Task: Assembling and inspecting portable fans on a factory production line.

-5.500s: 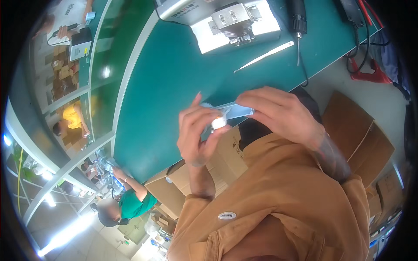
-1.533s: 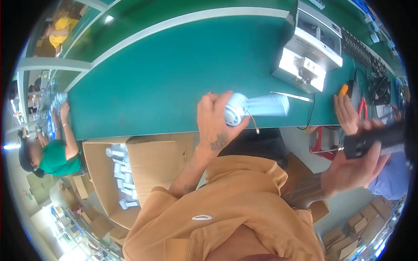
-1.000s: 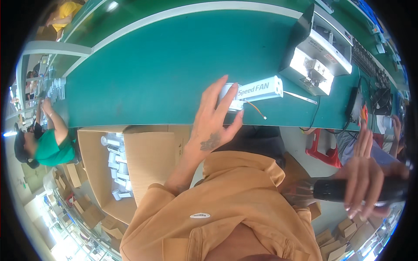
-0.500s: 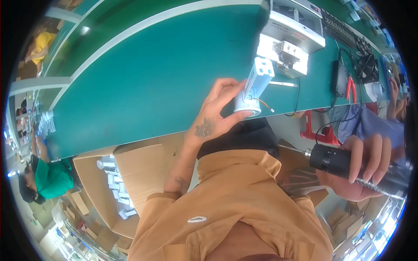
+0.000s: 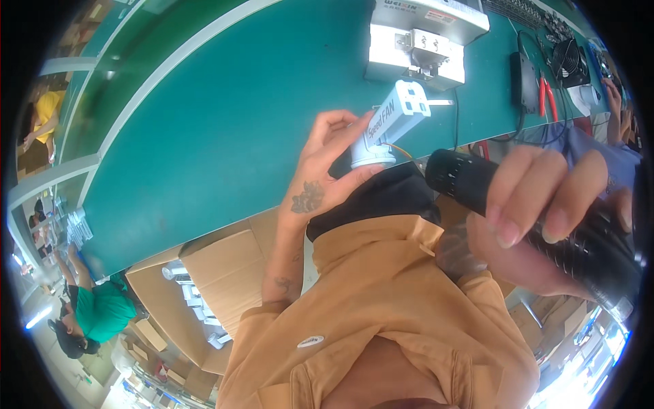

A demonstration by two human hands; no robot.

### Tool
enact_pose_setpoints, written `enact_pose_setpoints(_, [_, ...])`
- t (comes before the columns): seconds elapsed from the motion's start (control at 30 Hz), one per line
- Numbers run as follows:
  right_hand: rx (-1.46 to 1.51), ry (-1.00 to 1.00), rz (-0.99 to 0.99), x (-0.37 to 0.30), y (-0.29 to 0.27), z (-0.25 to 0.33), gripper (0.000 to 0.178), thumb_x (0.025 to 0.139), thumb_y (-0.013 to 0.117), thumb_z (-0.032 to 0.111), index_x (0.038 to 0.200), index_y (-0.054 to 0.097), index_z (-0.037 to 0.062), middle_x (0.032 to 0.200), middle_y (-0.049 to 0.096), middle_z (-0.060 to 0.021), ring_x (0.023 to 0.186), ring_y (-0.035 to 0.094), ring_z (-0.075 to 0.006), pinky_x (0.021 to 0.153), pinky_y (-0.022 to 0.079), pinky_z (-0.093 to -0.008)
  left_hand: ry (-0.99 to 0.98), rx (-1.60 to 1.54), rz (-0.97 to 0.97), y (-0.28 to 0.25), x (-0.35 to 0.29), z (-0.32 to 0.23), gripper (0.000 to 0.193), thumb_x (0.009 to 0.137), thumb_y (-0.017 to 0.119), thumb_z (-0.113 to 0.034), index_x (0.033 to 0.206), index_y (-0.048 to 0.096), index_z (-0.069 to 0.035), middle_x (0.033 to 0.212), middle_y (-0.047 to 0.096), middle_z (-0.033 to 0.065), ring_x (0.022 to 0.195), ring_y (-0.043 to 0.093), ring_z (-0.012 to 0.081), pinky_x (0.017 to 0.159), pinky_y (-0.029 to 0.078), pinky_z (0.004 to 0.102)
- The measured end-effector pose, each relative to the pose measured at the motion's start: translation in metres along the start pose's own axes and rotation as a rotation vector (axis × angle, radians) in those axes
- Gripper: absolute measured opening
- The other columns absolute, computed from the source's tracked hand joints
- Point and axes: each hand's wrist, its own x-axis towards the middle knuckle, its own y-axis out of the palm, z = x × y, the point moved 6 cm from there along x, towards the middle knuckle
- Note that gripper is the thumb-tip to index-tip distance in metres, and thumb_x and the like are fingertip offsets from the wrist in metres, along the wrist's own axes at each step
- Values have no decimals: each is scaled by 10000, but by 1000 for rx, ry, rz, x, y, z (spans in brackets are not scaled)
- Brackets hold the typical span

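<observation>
Your left hand is just left of the frame's centre, with its fingers and thumb grasping the blue part. That part is near the centre, slightly above the middle: its round base is low, by your thumb, and its square-cornered body slants up and right, showing slots at the end and dark lettering along one side. A thin orange wire comes out beside the base. Whether the part touches the bench you cannot tell from here.

Your right hand is at the right of the frame, fingers curled round a black driver; its nose points to the upper left, toward the blue part but apart from it.

At the top centre, above the part, stands a metal machine. A slim white tool lies below it, partly behind the part. Red pliers lie at the upper right, beside a black box. At the lower left, an open carton holds more pale pieces.
</observation>
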Motion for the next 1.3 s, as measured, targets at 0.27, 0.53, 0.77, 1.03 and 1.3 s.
enact_pose_setpoints(0.27, [-130,13,110,6,-8,-32,504,904,562,498,1136,543,51,870,559,-108,711,584,-274,636,456,-406,-20,-4,10,1,1,1,618,757,830,-139,1317,603,-9,1254,507,131,1126,583,267,984,455,361])
enact_pose_setpoints(0.53, [-210,109,167,9,-22,-39,681,865,519,729,1022,527,66,800,540,-103,666,546,-244,665,413,-372,10,-8,7,2,2,1,597,774,816,-131,1315,600,-1,1248,509,133,1119,575,261,963,454,348])
enact_pose_setpoints(0.77, [-7,-166,-103,5,-5,-48,750,815,532,788,963,523,52,820,545,-92,663,539,-236,680,416,-357,20,36,-16,1,2,-1,617,765,816,-84,1337,594,-22,1220,513,125,1085,589,268,932,481,351])
enact_pose_setpoints(1.03, [-172,-28,191,6,-23,-43,853,738,576,843,1026,523,41,898,545,-90,672,557,-235,651,430,-352,27,23,-34,2,2,-2,608,766,813,-78,1332,598,-22,1207,511,122,1079,598,261,917,484,341])
enact_pose_setpoints(1.3, [-155,-49,208,3,-31,-46,903,754,533,856,1108,538,26,895,585,-113,661,560,-235,643,443,-359,48,41,-41,5,2,-4,623,750,832,-97,1326,605,-31,1208,507,124,1071,593,258,923,489,345])
